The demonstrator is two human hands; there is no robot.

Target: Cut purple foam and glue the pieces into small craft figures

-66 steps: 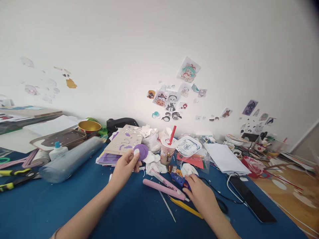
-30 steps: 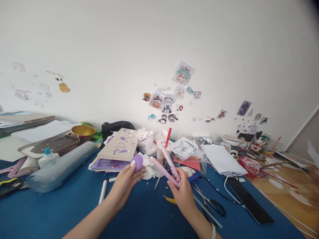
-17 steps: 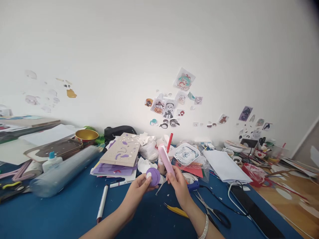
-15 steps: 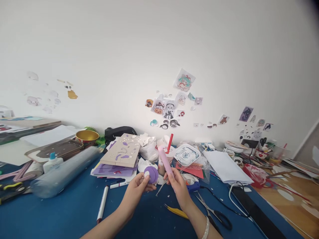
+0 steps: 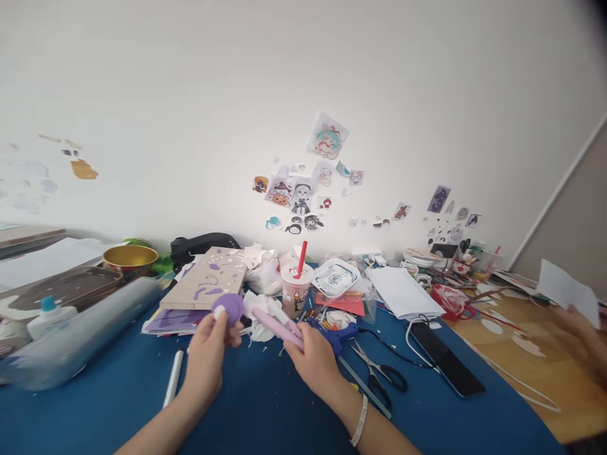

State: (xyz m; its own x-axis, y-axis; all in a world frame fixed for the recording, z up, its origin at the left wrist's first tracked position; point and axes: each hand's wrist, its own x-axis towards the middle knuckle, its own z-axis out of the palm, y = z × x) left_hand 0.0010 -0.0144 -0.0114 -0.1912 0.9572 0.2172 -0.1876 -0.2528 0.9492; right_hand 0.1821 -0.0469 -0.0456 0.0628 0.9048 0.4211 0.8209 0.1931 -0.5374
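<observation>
Pinched in my left hand point(image 5: 212, 344) is a round purple piece point(image 5: 229, 308) with a small white patch near the thumb. My right hand point(image 5: 310, 354) is closed round a light pink stick-like tool point(image 5: 275, 327), whose far end points left toward the purple piece without a clear touch. Crumpled white paper point(image 5: 258, 328) lies behind that end. A cup with a red straw point(image 5: 296, 287) stands just beyond my hands. Beside my right hand is a blue glue gun point(image 5: 337, 336), partly hidden.
Scissors point(image 5: 379, 373) and a black phone point(image 5: 446, 360) lie to the right. At left are a clear plastic roll point(image 5: 90, 338), a glue bottle point(image 5: 50, 316) and a white marker point(image 5: 173, 379). Another person's hand point(image 5: 576, 322) holds paper point(image 5: 566, 291) at far right.
The view has turned right. The pink tool has tilted from nearly upright to low and leftward. The yellow tweezers are now mostly hidden, and another person's hand with paper has come into view.
</observation>
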